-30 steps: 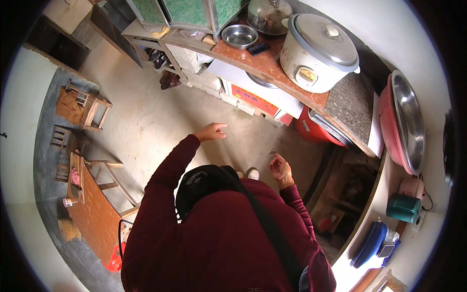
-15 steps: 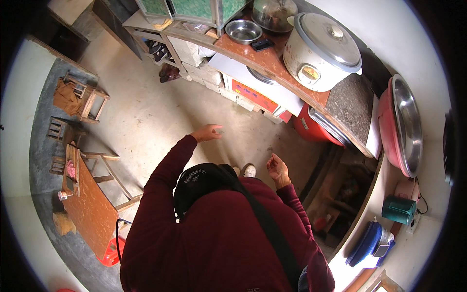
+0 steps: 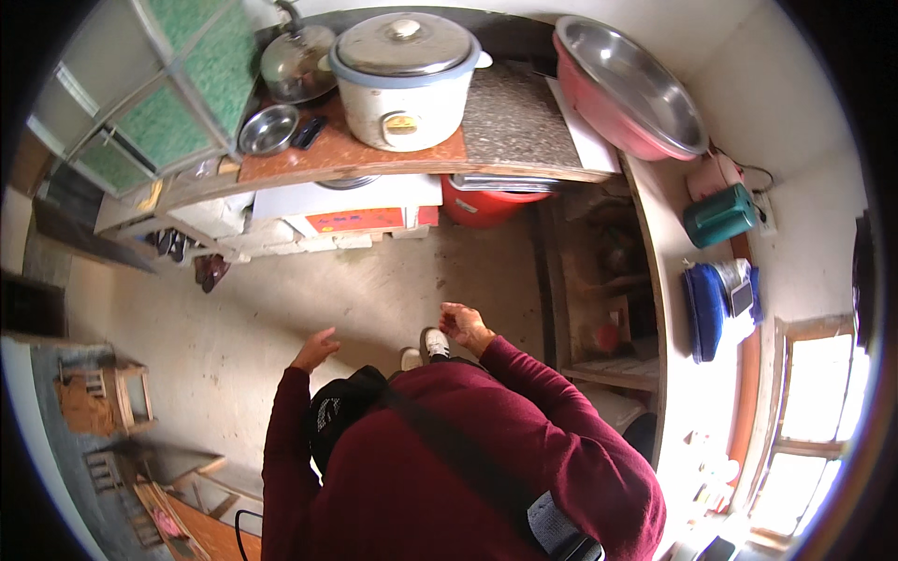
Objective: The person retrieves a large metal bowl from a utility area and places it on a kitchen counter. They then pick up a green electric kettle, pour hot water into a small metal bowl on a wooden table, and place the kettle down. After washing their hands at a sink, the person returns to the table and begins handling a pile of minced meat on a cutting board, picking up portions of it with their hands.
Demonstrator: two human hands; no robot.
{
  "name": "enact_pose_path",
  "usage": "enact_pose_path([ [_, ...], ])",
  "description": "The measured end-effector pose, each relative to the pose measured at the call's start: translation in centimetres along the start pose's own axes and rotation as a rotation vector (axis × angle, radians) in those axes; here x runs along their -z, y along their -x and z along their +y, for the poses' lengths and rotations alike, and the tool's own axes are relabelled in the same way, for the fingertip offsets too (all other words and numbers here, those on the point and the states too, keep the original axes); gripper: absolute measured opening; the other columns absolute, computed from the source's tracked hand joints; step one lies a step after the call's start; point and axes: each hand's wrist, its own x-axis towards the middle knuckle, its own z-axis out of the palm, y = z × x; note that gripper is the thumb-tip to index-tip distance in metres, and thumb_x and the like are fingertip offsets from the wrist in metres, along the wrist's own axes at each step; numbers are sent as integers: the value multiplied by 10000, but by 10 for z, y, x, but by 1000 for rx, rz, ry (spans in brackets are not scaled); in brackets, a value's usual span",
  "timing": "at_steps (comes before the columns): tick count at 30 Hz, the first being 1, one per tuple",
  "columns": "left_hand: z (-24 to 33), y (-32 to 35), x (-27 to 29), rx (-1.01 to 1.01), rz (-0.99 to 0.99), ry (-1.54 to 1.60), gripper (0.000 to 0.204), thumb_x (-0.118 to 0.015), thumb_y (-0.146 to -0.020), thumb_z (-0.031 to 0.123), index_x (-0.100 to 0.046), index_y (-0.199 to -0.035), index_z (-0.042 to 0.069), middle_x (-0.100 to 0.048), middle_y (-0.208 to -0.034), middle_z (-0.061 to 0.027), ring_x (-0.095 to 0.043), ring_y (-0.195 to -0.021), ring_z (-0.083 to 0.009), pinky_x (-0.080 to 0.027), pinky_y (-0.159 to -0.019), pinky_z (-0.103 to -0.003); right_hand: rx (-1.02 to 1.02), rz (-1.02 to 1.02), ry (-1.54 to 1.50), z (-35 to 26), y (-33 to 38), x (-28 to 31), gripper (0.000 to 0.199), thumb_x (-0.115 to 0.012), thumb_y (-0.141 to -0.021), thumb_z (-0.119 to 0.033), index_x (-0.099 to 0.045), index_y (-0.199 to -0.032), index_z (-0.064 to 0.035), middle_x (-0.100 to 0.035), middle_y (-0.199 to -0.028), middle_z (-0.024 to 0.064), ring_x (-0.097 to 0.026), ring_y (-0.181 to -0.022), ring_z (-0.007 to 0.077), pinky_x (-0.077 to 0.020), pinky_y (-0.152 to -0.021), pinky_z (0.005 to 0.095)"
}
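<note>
On the floor in front of the table, standing with both hands out and holding nothing. Spreading the left hand flat, fingers apart. Curling the right hand a little, not closing it on anything. Standing well apart from the white pot up on the table. Probably needing a step closer before touching it. Counting one white pot, one small metal bowl, one glass lid, two big basins, one green jug.

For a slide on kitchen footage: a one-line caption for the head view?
Person in a maroon sweater, left hand and right hand empty, facing a rice cooker on a wooden counter.
</note>
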Motion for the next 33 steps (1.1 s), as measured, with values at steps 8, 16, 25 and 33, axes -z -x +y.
enact_pose_path([
  [8,-15,-12,-6,101,-50,-45,597,-617,-776,247,-394,-1276,9,-596,-825,-70,-483,-596,-107,-391,-477,-244,1,61,-68,11,17,23,38,-554,-826,-100,-568,-793,-86,-525,-650,20,-525,-587,165,-486,-561,316],
  [16,9,-19,-31,54,-218,-26,670,-627,-766,238,-327,-1306,-21,-585,-907,-100,-535,-789,-138,-434,-700,-254,43,17,-130,20,16,42,54,-534,-829,-75,-569,-789,-75,-519,-634,21,-514,-562,162,-480,-544,313],
  [25,5,-38,-33,126,-297,-21,717,-640,-768,230,-274,-1334,-15,-576,-986,-120,-525,-865,-147,-419,-776,-268,47,76,-133,4,33,45,49,-556,-834,-91,-581,-794,-75,-532,-650,20,-517,-591,154,-479,-577,312],
  [33,22,-42,-39,68,-266,-102,666,-618,-786,186,-289,-1331,-9,-574,-1007,-130,-524,-898,-147,-412,-808,-274,52,108,-200,5,26,58,38,-566,-816,-71,-588,-785,-68,-533,-646,28,-518,-577,161,-482,-563,311],
])
